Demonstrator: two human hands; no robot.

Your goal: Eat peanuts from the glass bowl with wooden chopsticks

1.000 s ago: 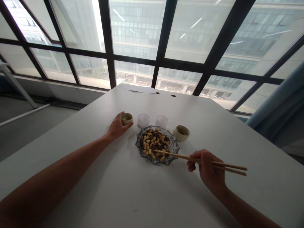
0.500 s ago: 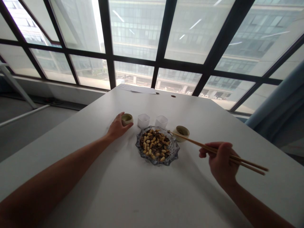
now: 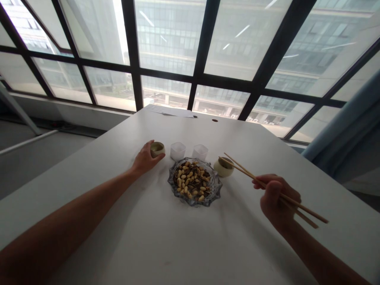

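My left hand [image 3: 145, 159] is wrapped round the side of a small green-and-cream cup [image 3: 158, 150] standing on the white table. My right hand [image 3: 277, 198] grips a pair of wooden chopsticks [image 3: 252, 177], their tips parted over a second round cup [image 3: 223, 168]. Nothing can be made out between the tips. Left of that cup, a scalloped glass bowl [image 3: 215, 186] holds peanuts and dark seeds [image 3: 191, 180]. Two small white cups [image 3: 177, 151] stand behind the bowl, side by side between the two green-and-cream ones.
Papers [image 3: 175, 113] lie at the far edge of the white table [image 3: 166, 237], beside two small round holes. Large windows with dark frames rise behind it. A blue curtain [image 3: 341, 122] hangs at the right.
The chopstick tips have moved right from the bowl's rim to over the right cup, and they have spread apart. My left hand stays at its cup. The view has shifted slightly.
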